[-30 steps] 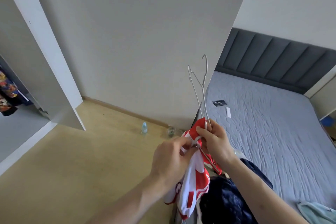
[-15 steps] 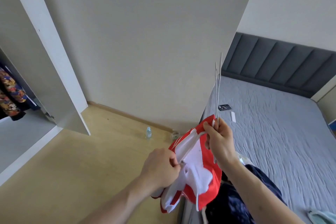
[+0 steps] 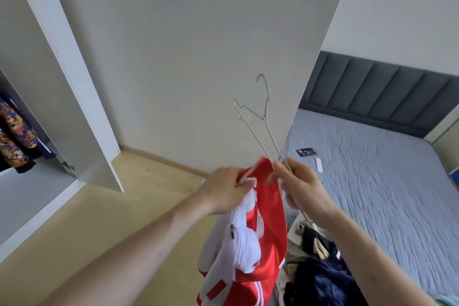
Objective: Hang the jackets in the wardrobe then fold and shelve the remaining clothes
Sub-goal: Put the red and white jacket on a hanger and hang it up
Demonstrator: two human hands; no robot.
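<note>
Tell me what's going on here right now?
A person is fitting a red and white jacket onto a wire hanger. The left hand grips the jacket's collar; the right hand holds the hanger's lower end, hook pointing up. The jacket is not yet hung. More clothes lie piled at the edge of the bed, and the wardrobe stands open to the left.

Wardrobe left, bed right
</note>
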